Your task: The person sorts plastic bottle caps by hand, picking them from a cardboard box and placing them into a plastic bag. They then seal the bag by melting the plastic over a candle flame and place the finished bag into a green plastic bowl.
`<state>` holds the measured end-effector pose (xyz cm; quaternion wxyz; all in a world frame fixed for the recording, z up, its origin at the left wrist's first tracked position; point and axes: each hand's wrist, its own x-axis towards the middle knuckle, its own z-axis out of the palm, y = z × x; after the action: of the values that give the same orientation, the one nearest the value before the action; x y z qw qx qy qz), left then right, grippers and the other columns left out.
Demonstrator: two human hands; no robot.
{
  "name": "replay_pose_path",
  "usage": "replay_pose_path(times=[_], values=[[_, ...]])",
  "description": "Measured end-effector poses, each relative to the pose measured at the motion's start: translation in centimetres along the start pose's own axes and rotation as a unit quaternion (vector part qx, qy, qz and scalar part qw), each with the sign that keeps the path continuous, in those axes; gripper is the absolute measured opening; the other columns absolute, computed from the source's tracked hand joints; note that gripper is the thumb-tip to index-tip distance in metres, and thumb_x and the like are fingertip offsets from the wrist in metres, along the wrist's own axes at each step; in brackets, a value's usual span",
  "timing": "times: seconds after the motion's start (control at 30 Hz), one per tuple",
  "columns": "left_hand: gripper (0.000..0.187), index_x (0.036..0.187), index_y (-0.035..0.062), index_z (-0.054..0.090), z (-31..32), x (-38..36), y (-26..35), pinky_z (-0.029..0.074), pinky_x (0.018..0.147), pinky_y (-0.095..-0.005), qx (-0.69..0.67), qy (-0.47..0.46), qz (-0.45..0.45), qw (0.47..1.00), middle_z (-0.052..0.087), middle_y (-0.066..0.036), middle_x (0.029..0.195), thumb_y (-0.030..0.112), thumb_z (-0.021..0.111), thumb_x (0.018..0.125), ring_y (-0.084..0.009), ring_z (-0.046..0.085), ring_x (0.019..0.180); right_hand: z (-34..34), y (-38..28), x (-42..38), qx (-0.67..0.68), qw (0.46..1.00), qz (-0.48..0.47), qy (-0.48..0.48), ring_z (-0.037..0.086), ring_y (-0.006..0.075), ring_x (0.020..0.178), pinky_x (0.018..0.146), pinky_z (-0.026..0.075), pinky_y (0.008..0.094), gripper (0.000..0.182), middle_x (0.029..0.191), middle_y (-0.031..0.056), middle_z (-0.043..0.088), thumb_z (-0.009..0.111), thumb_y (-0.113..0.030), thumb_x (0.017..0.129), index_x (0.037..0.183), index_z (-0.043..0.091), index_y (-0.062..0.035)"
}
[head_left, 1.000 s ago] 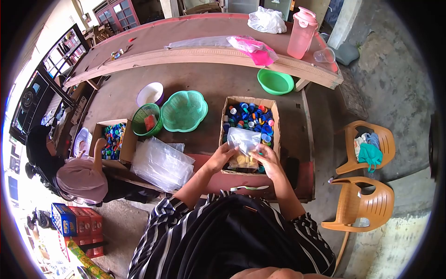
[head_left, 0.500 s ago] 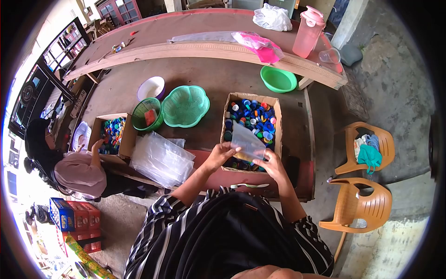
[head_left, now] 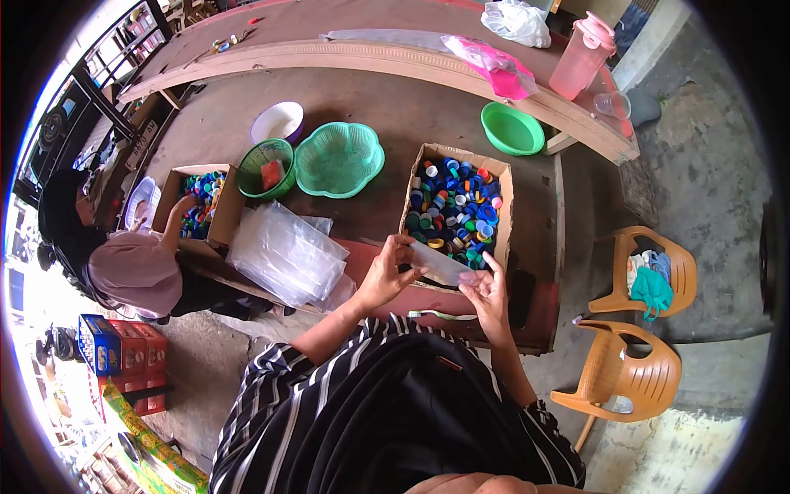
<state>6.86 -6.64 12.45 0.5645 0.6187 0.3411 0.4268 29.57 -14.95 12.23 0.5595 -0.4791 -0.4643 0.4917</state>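
Note:
A transparent plastic bag [head_left: 442, 263] stretches flat between my two hands, over the near edge of a cardboard box [head_left: 505, 218]. My left hand [head_left: 390, 273] pinches its left end, and my right hand [head_left: 487, 298] grips the right end with thumb and fingers. Many coloured bottle caps [head_left: 457, 202], mostly blue, fill the box. Below my hands lies a toothbrush-like item [head_left: 443, 315] with a pale handle. To the left rests a stack of plastic bags [head_left: 284, 253].
Green baskets [head_left: 339, 160], a white bowl [head_left: 277, 122] and a green basin [head_left: 512, 129] stand farther back. At left, a co-worker [head_left: 132, 267] reaches into another box of caps [head_left: 220, 235]. A raised wooden ledge [head_left: 329, 56] spans the back; orange chairs [head_left: 634, 370] are at right.
The bag has been lowered and turned from a raised, upright position to a flatter one between my hands. My view has shifted, and the co-worker's hand is farther into the other box.

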Motion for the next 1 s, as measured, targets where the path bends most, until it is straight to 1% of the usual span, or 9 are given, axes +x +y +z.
replay_pose_path(times=[0.03,0.13,0.17,0.3,0.4,0.53,0.73,0.83,1.0], values=[[0.046,0.125,0.0016,0.049,0.0,-0.4,1.4,0.052,0.082,-0.0324,0.035,0.005,0.008,0.999,0.067,-0.011,0.096,0.003,0.073,0.085,-0.0155,0.064,0.095,0.5,-0.9,-0.3,0.005,1.0,-0.006,0.006,0.06,0.0166,0.101,0.09,0.048,0.0317,0.063,0.106,0.0092,0.063,0.07,-0.004,0.088,0.143,0.039,-0.0048],[0.045,0.121,0.0024,0.056,-0.5,-1.4,3.5,0.053,0.081,-0.0349,0.145,-0.027,0.066,0.987,0.068,-0.011,0.093,0.002,0.075,0.08,-0.0212,0.066,0.095,0.0,-1.0,-0.8,-0.218,0.974,-0.033,-0.055,0.061,0.0152,0.1,0.09,0.05,0.0304,0.049,0.108,0.0077,0.062,0.072,-0.003,0.086,0.132,0.053,-0.0025],[0.044,0.119,0.0028,0.06,-0.8,-1.6,3.6,0.053,0.081,-0.0355,0.182,-0.046,0.09,0.978,0.068,-0.011,0.093,0.002,0.076,0.078,-0.0234,0.067,0.094,0.1,-1.6,-1.6,-0.266,0.962,-0.046,-0.032,0.063,0.0189,0.097,0.087,0.05,0.0322,0.034,0.106,0.0087,0.063,0.076,-0.004,0.082,0.114,0.066,-0.0024],[0.017,0.088,0.0045,0.071,-1.6,-4.0,1.7,0.051,0.079,-0.0376,0.29,-0.082,0.172,0.938,0.065,-0.01,0.086,0.009,0.078,0.073,-0.0287,0.064,0.085,0.5,-0.1,-3.9,-0.343,0.936,-0.077,-0.017,0.061,0.0285,0.1,0.088,0.049,0.0377,0.024,0.101,0.0113,0.061,0.076,-0.005,0.075,0.099,0.072,-0.0085],[0.017,0.087,0.0048,0.071,-1.3,-6.3,0.7,0.05,0.078,-0.0397,0.293,-0.089,0.112,0.945,0.062,-0.009,0.088,0.012,0.078,0.073,-0.0285,0.061,0.085,0.5,1.5,-5.5,-0.395,0.912,-0.11,-0.027,0.058,0.0265,0.107,0.09,0.049,0.0389,0.023,0.104,0.01,0.06,0.076,-0.009,0.075,0.098,0.071,-0.0101],[0.025,0.095,0.0059,0.069,-1.3,-7.2,0.9,0.047,0.08,-0.0409,0.387,-0.087,0.158,0.904,0.057,-0.011,0.106,0.013,0.079,0.074,-0.029,0.056,0.098,0.6,2.5,-5.7,-0.416,0.894,-0.148,-0.074,0.058,0.028,0.106,0.094,0.047,0.0409,0.018,0.113,0.0096,0.061,0.074,-0.01,0.076,0.093,0.069,-0.0085],[0.042,0.108,0.0045,0.058,-1.0,-7.4,-1.6,0.045,0.083,-0.0407,0.347,-0.073,0.159,0.921,0.056,-0.012,0.113,0.011,0.08,0.073,-0.0299,0.056,0.102,0.2,2.9,-5.7,-0.455,0.868,-0.168,-0.103,0.062,0.029,0.103,0.093,0.047,0.041,0.02,0.113,0.009,0.062,0.073,-0.008,0.079,0.098,0.068,-0.0047],[0.044,0.111,0.0052,0.055,-1.2,-7.7,-2.5,0.045,0.086,-0.0417,0.357,-0.109,0.166,0.913,0.056,-0.014,0.115,0.013,0.077,0.074,-0.0309,0.055,0.106,1.4,1.7,-5.7,-0.375,0.921,-0.089,-0.051,0.062,0.0289,0.103,0.09,0.049,0.0401,0.021,0.111,0.0086,0.062,0.071,-0.006,0.08,0.101,0.068,-0.0043],[0.047,0.117,0.0069,0.06,-1.0,-6.5,-1.3,0.045,0.091,-0.0418,0.352,-0.128,0.133,0.917,0.056,-0.011,0.129,0.008,0.075,0.073,-0.03,0.054,0.116,0.5,2.5,-5.5,-0.389,0.909,-0.111,-0.102,0.062,0.0274,0.104,0.089,0.051,0.0396,0.018,0.11,0.0074,0.064,0.066,-0.001,0.083,0.101,0.069,-0.0051]])
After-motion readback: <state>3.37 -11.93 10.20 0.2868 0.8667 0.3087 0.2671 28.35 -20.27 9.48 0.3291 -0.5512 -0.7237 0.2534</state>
